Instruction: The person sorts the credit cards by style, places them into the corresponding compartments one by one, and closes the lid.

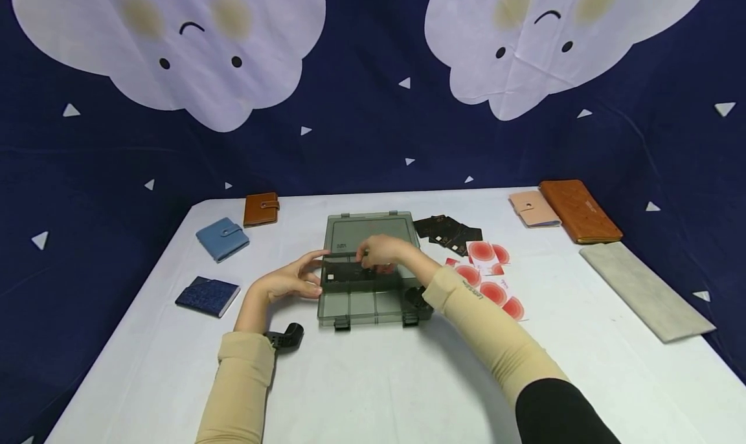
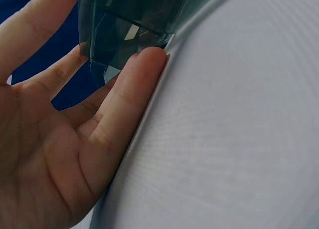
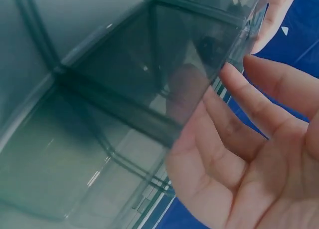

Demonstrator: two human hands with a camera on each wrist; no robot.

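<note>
A translucent grey-green compartment box [image 1: 335, 308] lies in the middle of the white table with its lid [image 1: 373, 227] folded back behind it. Black cards [image 1: 344, 272], one showing a pale chip, lie in its rear row. My left hand [image 1: 291, 279] rests against the box's left side, thumb and fingers extended and spread. Into the rear row reaches my right hand [image 1: 381, 250], its fingers bent downward. Through the box's tinted plastic [image 3: 114, 99] in the right wrist view, one fingertip shows; whether it pinches a card is hidden.
Beside the box's right edge are fanned black cards [image 1: 449, 230] and overlapping red-and-white cards [image 1: 492, 294]. A blue wallet [image 1: 223, 239], a brown wallet [image 1: 261, 210] and a navy one [image 1: 206, 295] lie left. A pink wallet [image 1: 534, 209], larger brown one [image 1: 579, 211] and grey flat piece [image 1: 647, 292] lie right.
</note>
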